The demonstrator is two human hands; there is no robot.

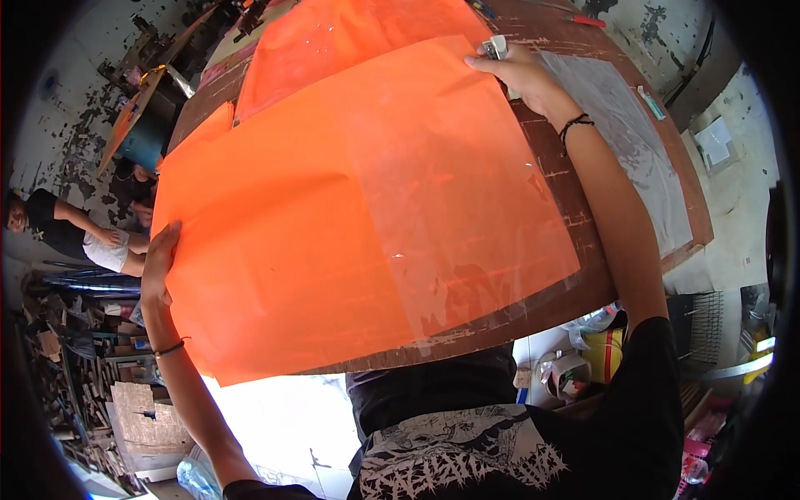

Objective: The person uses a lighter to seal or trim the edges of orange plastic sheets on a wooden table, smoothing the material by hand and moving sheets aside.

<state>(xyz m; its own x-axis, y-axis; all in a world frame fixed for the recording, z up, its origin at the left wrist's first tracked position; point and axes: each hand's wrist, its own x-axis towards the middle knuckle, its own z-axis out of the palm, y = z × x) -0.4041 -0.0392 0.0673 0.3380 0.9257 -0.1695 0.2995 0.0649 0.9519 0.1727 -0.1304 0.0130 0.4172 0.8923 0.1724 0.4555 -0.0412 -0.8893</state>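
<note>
A large orange sheet (275,208), thin like fabric or plastic, spreads over the table in front of me. A clear plastic film (467,250) lies over its right part, glossy and wrinkled near the front edge. My left hand (158,260) grips the sheet's left edge, fingers partly hidden. At the sheet's far right corner, my right hand (527,77) is closed around a small white and silver object (496,47) whose kind I cannot make out. The thumb points toward the sheet's corner. Another orange piece (333,50) lies beyond.
A worn brown table (567,204) bears everything. Clear plastic (637,125) lies on its right, beside a small white and green item (652,103). A red-handled tool (587,21) sits at the far edge. Two people (62,221) are at the left, above stacked scraps (83,367).
</note>
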